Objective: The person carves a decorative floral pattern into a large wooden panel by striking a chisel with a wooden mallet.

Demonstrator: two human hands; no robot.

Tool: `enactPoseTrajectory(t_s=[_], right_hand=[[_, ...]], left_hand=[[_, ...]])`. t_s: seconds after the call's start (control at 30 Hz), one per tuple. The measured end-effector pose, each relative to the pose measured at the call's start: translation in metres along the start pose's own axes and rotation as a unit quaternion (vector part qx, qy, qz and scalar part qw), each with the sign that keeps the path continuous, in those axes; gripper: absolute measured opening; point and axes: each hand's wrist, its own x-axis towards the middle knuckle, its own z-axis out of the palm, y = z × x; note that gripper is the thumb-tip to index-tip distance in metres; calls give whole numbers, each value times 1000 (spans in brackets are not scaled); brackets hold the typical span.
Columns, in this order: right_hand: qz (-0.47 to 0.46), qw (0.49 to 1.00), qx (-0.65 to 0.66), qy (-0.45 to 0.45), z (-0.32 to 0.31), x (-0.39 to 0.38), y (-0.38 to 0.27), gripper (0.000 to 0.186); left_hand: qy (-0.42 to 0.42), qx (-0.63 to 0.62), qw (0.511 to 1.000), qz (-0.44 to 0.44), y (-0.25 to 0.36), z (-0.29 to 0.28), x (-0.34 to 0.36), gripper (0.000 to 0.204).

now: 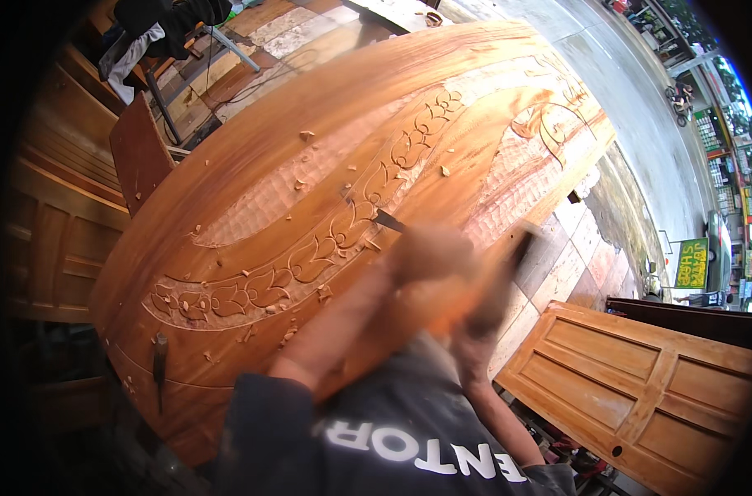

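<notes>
Gripping chisel (384, 217) in left hand (430, 252), blurred but closed round it, with blade (390, 221) poking out toward leaf band (297, 260). Slanting blade down to panel (252, 161), probably for steering along carved outline; cannot tell whether touching or just above. Holding right hand (477, 331) just beside left, blurred; apparently carrying dark tool (515, 260), perhaps for striking, but cannot tell whether closed or loose in grip. Find panel lying carved side up, wide across middle, under left hand, likely laid so for working from above; cannot see support beneath. Note chips (307, 135) scattered over panel, presumably too small to hamper blade. Spot spare tool (159, 364) resting at panel's near left end, likely for easy reach yet clear of leaf band. See door (607, 376) off to right, well apart, probably out of harm's way.
</notes>
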Motion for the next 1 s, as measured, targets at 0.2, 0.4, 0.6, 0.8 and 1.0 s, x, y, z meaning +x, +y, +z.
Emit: enactPoseTrajectory(t_s=[0.2, 0.4, 0.6, 0.8, 1.0], right_hand=[[66, 989, 134, -11, 0, 11, -18, 113], [-86, 990, 87, -73, -13, 56, -49, 107], [48, 977, 185, -90, -43, 66, -37, 80], [27, 981, 168, -94, -36, 116, -43, 71], [-10, 963, 182, -197, -21, 199, -95, 70]], left_hand=[[17, -21, 995, -93, 3, -18, 24, 25], [200, -92, 972, -87, -45, -70, 22, 10], [375, -331, 784, -368, -66, -157, 3, 27], [505, -359, 655, -433, -80, -93, 23, 32], [552, -264, 627, -482, -108, -64, 32, 28]])
